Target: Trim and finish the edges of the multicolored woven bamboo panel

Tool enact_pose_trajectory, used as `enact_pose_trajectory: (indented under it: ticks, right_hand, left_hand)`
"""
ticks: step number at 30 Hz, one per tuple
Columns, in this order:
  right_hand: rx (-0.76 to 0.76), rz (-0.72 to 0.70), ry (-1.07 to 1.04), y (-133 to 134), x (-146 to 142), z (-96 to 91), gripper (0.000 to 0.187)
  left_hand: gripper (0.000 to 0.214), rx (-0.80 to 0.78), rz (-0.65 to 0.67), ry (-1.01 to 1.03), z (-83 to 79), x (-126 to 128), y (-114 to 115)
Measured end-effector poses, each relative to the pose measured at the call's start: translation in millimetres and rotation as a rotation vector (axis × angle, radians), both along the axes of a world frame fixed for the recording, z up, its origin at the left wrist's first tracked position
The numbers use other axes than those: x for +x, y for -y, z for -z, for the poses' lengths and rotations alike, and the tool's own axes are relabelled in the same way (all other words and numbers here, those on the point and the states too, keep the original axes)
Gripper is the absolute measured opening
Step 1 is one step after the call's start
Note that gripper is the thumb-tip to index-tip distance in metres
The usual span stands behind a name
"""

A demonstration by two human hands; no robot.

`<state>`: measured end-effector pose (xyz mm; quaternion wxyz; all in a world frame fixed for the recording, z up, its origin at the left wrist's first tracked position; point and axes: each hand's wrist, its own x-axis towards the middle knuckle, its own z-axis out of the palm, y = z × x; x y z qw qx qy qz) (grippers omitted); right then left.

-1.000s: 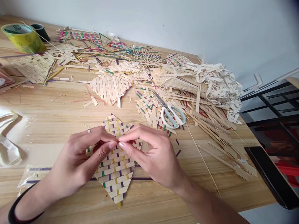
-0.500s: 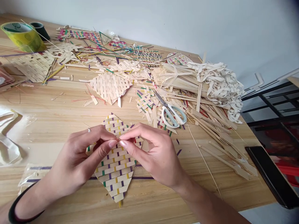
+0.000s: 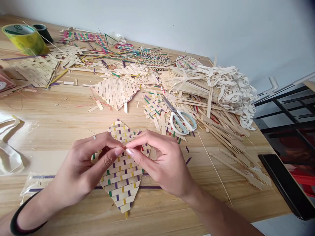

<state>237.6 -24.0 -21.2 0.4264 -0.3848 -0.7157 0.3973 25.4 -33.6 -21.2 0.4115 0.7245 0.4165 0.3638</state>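
Observation:
My left hand and my right hand meet above a woven bamboo-strip piece, thumb and forefinger pinched on each side. Between the touching fingertips shows a sliver of something thin and reddish, too small to name. The woven piece is leaf-shaped, pale, with purple, yellow and green strips, and lies on the table; the hands cover part of its middle. Beyond my right hand lie scissors with white and pale-blue handles, blades pointing away.
A paler woven piece lies farther back among scattered strips. Bundled bamboo sticks and white cords sit at the right, above flat wooden handles. A phone rests at the right edge; a tape roll stands back left.

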Motion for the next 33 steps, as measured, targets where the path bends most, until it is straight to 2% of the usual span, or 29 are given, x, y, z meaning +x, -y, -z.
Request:
enact_pose_trajectory:
  ticks: [33]
  right_hand:
    - [0.002,-0.005,-0.005,-0.4,-0.7,-1.0,0.01]
  left_hand:
    - [0.018,-0.012,0.013,-0.006,1.0,-0.3,-1.0]
